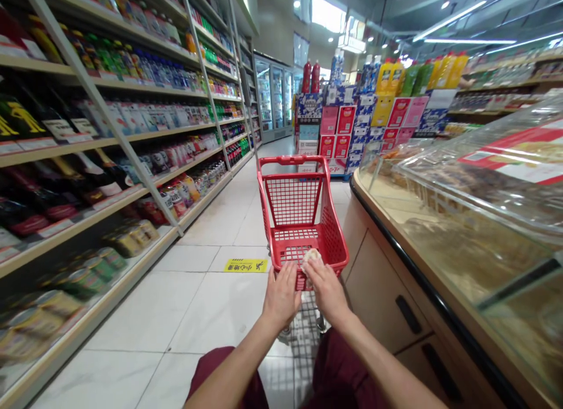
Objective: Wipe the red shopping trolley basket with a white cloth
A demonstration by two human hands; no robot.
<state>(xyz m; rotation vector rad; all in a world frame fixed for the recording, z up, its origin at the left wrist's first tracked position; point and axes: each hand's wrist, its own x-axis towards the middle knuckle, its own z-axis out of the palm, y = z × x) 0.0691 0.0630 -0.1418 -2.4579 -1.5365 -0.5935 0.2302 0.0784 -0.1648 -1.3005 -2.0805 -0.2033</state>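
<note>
A red plastic shopping cart [294, 232] with a mesh basket stands in the aisle directly in front of me. My left hand [284, 294] grips the near rim of its basket, fingers curled over the edge. Just beside it, my right hand [324, 286] presses a crumpled white cloth [312, 256] against the same rim, near the right corner. The fingers lie over part of the cloth, so its full size is hidden. The cart's handle [292, 160] is on the far side, away from me.
Shelves of bottles and cans [153, 127] line the left side. At right runs a counter [387, 221] with glass panels and clear-lidded food trays. Stacked drink cartons [338, 130] stand ahead, before glass-door fridges [275, 95]. A yellow floor sticker [245, 265] lies left of the cart.
</note>
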